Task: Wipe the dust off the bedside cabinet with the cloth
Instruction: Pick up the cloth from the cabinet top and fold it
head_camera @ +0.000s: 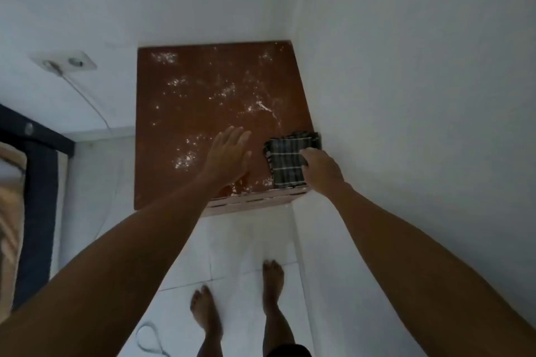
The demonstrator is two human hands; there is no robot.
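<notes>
The bedside cabinet (179, 90) has a reddish-brown top speckled with white dust, thickest in the middle and near the front. A folded dark checked cloth (285, 161) lies on its front right corner, against the wall. My right hand (320, 168) rests on the cloth's right edge, its fingers curled onto the fabric. My left hand (229, 155) is flat, fingers together and stretched out, over the cabinet top just left of the cloth; it holds nothing.
White walls (406, 81) close in behind and to the right of the cabinet. A wall socket (65, 62) with a thin cable sits at the left. A dark bed frame (37, 177) stands at far left. My bare feet (272, 281) stand on white floor tiles.
</notes>
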